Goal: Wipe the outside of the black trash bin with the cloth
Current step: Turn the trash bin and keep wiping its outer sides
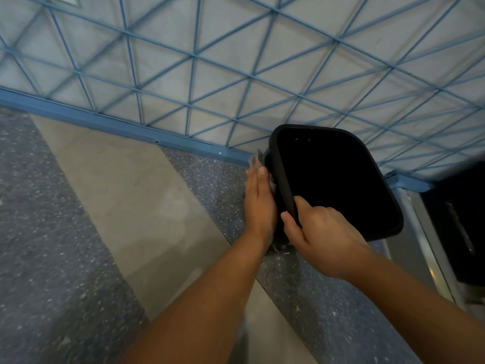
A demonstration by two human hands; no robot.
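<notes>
The black trash bin [338, 179] stands on the floor at the right, seen from above with its dark open mouth up. My right hand [315, 232] grips the bin's near rim, thumb outside and fingers curled over the edge. My left hand [258, 200] lies flat with straight fingers against the bin's left outer wall. It presses a pale cloth [256, 160] there. Only a blurred edge of the cloth shows beyond the fingertips. The bin's outer walls are mostly hidden below the rim.
A wall with a blue triangular grid [236, 61] and a blue baseboard [105, 122] runs right behind the bin. A dark cabinet with a metal frame [456, 232] stands close on the right. Speckled grey and beige floor [118, 206] stretches to the left.
</notes>
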